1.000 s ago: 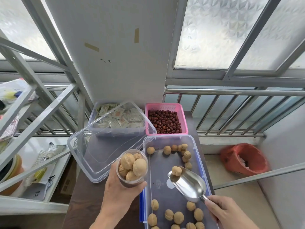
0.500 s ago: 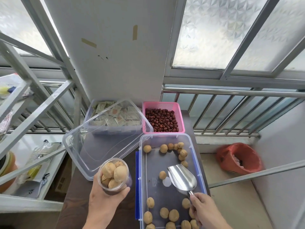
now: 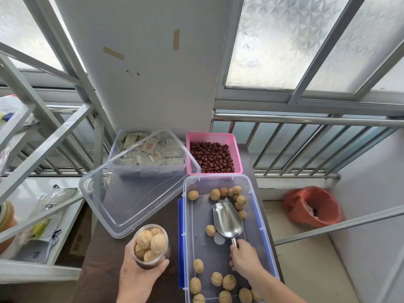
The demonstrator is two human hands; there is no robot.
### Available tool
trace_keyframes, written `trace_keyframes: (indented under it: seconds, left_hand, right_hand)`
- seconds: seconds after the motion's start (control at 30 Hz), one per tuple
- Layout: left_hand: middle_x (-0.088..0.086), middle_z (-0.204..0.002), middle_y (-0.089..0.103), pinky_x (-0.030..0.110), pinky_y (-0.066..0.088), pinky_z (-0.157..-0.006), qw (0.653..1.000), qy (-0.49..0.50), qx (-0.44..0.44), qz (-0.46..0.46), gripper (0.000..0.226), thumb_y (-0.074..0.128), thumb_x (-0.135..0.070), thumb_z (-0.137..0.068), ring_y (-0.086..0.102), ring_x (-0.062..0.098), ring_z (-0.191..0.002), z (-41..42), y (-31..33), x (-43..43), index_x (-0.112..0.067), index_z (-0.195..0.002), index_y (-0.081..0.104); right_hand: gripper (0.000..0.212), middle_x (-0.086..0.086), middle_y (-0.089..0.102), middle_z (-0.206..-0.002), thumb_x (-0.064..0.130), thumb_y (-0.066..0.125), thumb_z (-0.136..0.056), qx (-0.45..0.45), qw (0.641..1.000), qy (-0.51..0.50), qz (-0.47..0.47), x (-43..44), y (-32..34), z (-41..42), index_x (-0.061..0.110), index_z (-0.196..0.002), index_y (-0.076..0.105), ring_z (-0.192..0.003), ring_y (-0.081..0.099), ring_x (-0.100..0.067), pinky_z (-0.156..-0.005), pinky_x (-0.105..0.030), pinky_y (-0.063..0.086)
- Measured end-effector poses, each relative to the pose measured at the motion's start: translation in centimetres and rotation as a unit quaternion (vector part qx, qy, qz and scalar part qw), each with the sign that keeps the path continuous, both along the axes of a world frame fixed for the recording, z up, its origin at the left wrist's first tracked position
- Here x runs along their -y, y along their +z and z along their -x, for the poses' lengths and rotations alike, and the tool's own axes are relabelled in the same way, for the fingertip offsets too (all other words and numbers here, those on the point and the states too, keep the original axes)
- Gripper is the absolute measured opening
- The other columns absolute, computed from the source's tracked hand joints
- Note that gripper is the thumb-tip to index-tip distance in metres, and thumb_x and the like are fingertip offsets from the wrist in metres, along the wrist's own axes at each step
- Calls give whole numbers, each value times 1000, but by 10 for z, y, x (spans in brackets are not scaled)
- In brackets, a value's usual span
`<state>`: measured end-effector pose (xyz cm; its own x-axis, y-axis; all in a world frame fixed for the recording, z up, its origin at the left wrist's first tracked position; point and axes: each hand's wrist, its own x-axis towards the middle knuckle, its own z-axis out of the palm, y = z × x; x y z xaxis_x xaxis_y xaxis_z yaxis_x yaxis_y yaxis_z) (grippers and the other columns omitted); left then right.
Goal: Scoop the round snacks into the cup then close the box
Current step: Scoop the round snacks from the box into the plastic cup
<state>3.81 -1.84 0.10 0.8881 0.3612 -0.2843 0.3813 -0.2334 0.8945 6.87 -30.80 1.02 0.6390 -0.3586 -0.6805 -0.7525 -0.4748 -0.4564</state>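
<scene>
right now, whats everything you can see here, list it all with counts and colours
clear box: one, blue clips, table right
round snacks: tan, many loose in clear box, several in cup
metal scoop: one, silver, empty, inside clear box
cup: one, clear, nearly full
lid: one, clear, leaning on packet box
packet box: one, clear, white sachets, back left
pink basket: one, dark red fruits, back right
red basket: one, floor right
left hand: holds cup
right hand: grips scoop handle

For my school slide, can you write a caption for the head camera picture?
Left hand holds a cup of round snacks while right hand lowers an empty scoop into the open box.
</scene>
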Motion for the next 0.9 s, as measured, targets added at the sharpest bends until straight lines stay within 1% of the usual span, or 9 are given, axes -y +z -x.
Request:
trace_keyframes:
  seconds: [0.07,0.13,0.23,0.33,0.43,0.53,0.6,0.7,0.9]
  left_hand:
    - [-20,-110,70,34,51,-97,1000,-7,-1,0,105,102,-24,-31,69,12,-104,1,-4,0,-55,-118,51]
    - [-31,-110,66,21,48,-93,1000,-8,4,0,103,102,-15,-36,67,4,-103,2,-5,1,-61,-113,51]
    - [-40,-107,63,-4,41,-80,1000,2,8,3,103,101,-6,-41,60,-18,-97,1,-1,3,-66,-106,49]
    - [-42,-105,62,-9,36,-76,1000,4,6,4,98,100,-3,-43,56,-24,-94,-1,7,7,-57,-107,49]
    - [-17,-100,68,0,39,-81,1000,-6,7,11,95,99,1,-48,62,-4,-95,-6,16,10,-49,-112,48]
    - [-13,-108,63,1,39,-81,1000,-17,7,7,96,98,0,-49,57,12,-103,-11,16,10,-50,-113,47]
    - [-11,-110,64,-2,38,-79,1000,-15,5,6,95,98,0,-49,58,14,-104,-12,13,7,-53,-109,46]
    - [-8,-117,65,20,40,-93,1000,-23,1,17,96,98,-1,-49,59,14,-109,-11,12,7,-53,-112,48]
    - [-11,-138,52,37,36,-112,996,-66,-47,-49,115,91,-1,-52,49,12,-128,-2,-5,-14,-39,-146,36]
  right_hand:
    - [20,-16,68,-100,26,40,-93,-13,998,60,32,-4,10,-2,14,-83,52,-94,62,-31,-82,-41,54]
    - [20,-14,65,-106,21,40,-98,-17,993,102,50,-13,31,-4,8,-92,54,-93,57,-27,-79,-35,46]
    - [17,-9,62,-101,18,43,-99,-7,991,118,59,-15,38,-2,5,-99,54,-91,58,-24,-82,-36,51]
    - [6,-6,57,-97,15,46,-98,-2,989,137,55,-17,39,1,14,-101,51,-86,49,-20,-77,-27,39]
    - [6,-20,64,-110,9,46,-99,-9,990,124,64,-18,35,0,9,-95,50,-90,54,-31,-64,-22,37]
    - [9,-16,66,-108,11,49,-97,1,990,108,87,-20,30,-2,6,-93,55,-100,60,-30,-66,-26,39]
    - [15,-10,68,-106,15,50,-96,16,989,109,100,-22,32,-5,6,-101,61,-93,59,-26,-72,-31,42]
    - [18,-8,67,-104,16,49,-98,21,988,107,109,-26,34,-11,7,-107,61,-84,49,-22,-72,-30,37]
    - [13,-5,61,-101,22,49,-99,14,989,102,103,-28,37,-15,11,-101,55,-85,47,-22,-74,-31,36]
